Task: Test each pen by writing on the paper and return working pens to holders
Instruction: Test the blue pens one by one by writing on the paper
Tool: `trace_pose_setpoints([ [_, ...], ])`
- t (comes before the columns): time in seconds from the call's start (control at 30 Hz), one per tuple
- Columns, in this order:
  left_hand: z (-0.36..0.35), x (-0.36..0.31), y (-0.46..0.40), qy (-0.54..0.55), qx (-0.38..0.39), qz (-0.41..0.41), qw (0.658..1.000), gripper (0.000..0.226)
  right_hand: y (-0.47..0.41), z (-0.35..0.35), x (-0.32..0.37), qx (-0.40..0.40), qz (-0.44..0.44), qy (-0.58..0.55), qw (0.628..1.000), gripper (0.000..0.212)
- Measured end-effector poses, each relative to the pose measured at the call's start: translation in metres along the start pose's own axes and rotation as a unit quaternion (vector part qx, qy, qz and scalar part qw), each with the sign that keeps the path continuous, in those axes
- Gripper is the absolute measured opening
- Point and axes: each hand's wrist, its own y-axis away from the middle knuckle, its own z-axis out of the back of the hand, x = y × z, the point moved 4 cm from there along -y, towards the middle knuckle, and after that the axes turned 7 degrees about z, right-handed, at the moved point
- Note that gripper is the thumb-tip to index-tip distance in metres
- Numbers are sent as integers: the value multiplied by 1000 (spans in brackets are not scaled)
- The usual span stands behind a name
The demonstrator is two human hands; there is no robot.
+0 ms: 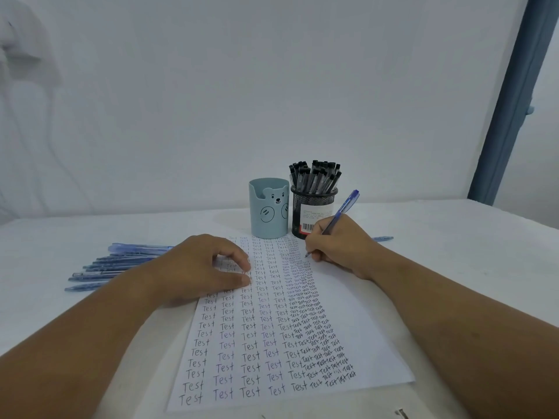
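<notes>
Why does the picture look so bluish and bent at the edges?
Head view: a cool, dim cast tints everything blue; the wide lens bows the table edge and stretches the forearms; soft shadows lie under the left hand; the paper writing stays sharp, with no glare.

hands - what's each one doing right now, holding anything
Left hand: open, holding nothing, fingers resting on the paper.
Right hand: closed in a writing grip on a blue pen, tip at the paper.

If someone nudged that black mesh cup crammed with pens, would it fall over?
Probably not easily: the black mesh cup looks wide-based and packed with black pens, so likely bottom-heavy. It might slide on the smooth white table. The blue bear holder alongside could block it.
</notes>
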Motion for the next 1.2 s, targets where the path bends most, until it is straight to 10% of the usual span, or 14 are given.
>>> trace_pose_setpoints([
  [1.2, -1, 0, 0, 13, 8, 11, 1000, 23, 3, -1, 2, 13, 32, 64, 997, 20],
])
